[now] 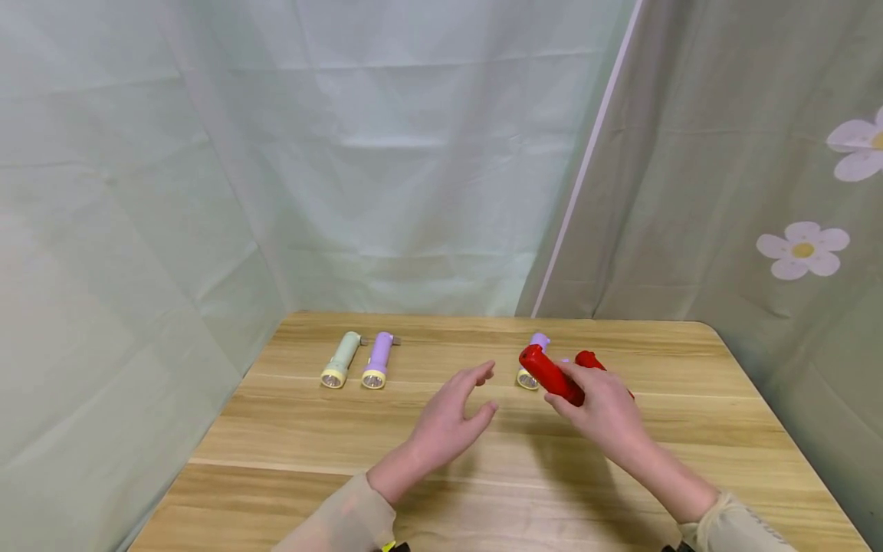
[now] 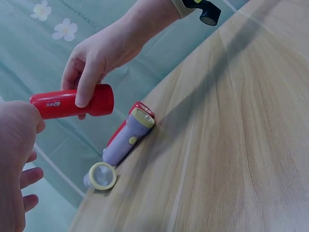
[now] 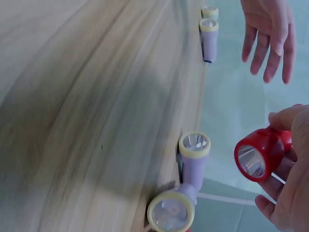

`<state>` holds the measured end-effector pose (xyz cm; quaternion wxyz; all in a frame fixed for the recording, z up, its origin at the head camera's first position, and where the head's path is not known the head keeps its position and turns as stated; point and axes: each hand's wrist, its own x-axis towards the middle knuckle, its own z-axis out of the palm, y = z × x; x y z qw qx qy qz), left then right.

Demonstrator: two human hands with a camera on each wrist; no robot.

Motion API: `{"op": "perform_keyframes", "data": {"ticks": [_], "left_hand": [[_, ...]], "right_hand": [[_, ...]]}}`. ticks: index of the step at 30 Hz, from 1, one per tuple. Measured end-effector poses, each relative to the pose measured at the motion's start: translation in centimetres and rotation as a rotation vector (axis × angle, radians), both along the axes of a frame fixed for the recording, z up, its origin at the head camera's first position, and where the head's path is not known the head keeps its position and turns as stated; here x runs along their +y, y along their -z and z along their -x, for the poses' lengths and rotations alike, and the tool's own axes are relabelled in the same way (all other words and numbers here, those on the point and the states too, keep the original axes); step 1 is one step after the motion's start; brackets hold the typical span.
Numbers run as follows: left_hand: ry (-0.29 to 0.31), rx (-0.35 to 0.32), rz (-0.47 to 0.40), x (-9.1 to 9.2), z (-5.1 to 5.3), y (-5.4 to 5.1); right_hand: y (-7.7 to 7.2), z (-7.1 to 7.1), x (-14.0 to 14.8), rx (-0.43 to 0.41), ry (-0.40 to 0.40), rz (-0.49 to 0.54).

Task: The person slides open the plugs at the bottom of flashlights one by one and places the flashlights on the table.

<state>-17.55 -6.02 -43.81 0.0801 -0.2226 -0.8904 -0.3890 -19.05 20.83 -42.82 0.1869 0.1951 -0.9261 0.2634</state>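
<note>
My right hand (image 1: 607, 406) grips a red flashlight (image 1: 548, 374) around its body, holding it above the table with its tail end angled up to the left. In the right wrist view, the lens end of this red flashlight (image 3: 258, 157) shows below the fingers. My left hand (image 1: 448, 422) hovers to the left of it, fingers spread from the thumb and nothing held; the head view shows a gap between them. Beyond the held flashlight lies a purple flashlight (image 1: 531, 377). A second purple flashlight (image 2: 128, 137) and another red flashlight (image 1: 589, 359) are partly hidden behind my right hand.
At the table's far left lie a pale green flashlight (image 1: 343, 359) and a purple flashlight (image 1: 379, 359), side by side, yellow lens rims toward me. The wooden table (image 1: 276, 429) ends at a hanging curtain (image 1: 414, 192) at the back, with more curtain on both sides.
</note>
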Motion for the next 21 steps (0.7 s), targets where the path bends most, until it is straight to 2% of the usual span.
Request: {"op": "perform_keyframes", "data": {"ticks": [8,13,21], "left_hand": [[-0.068,-0.010,-0.083,0.6,0.4,-0.3],[-0.101,0.008,-0.141,1.2,0.6,-0.5],[-0.144,0.034,-0.299,2.2,0.6,-0.1]], "right_hand": [[0.3,-0.1,-1.7,-0.044,0.009,0.051],[0.3,-0.3,-3.1,-0.013,-0.012,0.064],[0.4,-0.7,-4.8,0.043,-0.032,0.087]]}}
